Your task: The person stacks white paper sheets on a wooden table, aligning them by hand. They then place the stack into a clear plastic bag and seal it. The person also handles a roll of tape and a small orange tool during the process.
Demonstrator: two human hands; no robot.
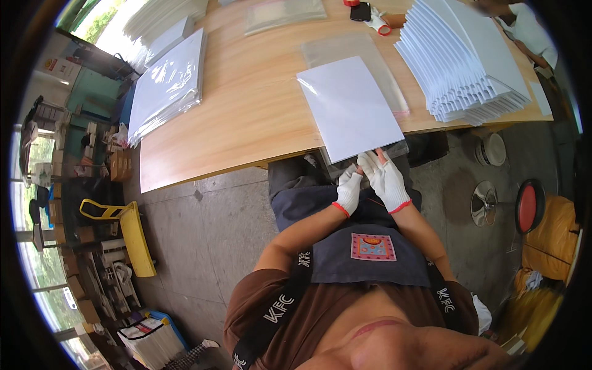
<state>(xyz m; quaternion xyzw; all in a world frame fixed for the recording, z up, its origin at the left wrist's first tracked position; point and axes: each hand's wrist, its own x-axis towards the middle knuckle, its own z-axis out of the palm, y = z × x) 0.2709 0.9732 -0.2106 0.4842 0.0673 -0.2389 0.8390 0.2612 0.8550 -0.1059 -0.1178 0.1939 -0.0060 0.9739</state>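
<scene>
A white sheet or board (348, 108) lies in a clear plastic sleeve, with the clear flap (394, 150) hanging past the table's near edge. Both my hands wear white knit gloves with red cuffs and some bare fingertips. My left hand (349, 192) is closed at the flap, its fingertips pinching the plastic. Beside it, my right hand (385, 179) also has its fingers closed at the flap, just below the sheet's near edge. Exactly what lies between the fingertips is partly hidden. Under the sheet are more clear sleeves (377, 61) with a pinkish edge.
On the wooden table (246, 105), a fanned stack of white folded boards (462, 58) stands right. Sleeved white sheets (172, 77) are piled left. Across the table are a phone (360, 12) and another person's gloved hand (378, 23). A yellow cart (137, 240) and stool (485, 203) stand on the floor.
</scene>
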